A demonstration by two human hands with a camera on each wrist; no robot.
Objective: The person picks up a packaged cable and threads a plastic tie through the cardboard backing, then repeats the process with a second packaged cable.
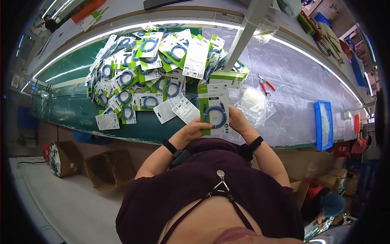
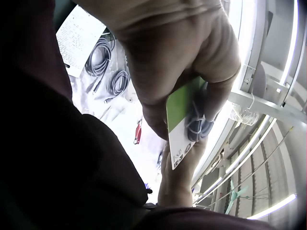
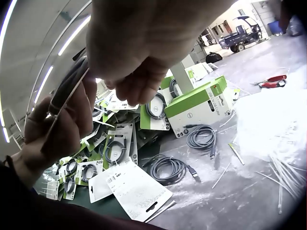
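A carded USB-C cable (image 1: 214,109), blue coil on a white and green card, is held upright in front of the chest. My left hand (image 1: 196,129) pinches its lower left corner, thumb on the front face. At the card's right edge my right hand (image 1: 239,120) grips it, the fingers mostly hidden behind the card in the head view. The right wrist view shows those fingers of the right hand (image 3: 136,72) curled behind the card. Just beyond, a green and white box (image 1: 227,78) and loose coiled cables (image 3: 168,170) lie on the table.
A large heap of carded cables (image 1: 134,77) covers the table's left part. White blank-backed cards (image 1: 187,110) lie before it. To the right are a bag of white ties (image 1: 254,101), red-handled cutters (image 1: 266,85) and a blue tray (image 1: 323,126). A metal post (image 1: 248,34) rises behind.
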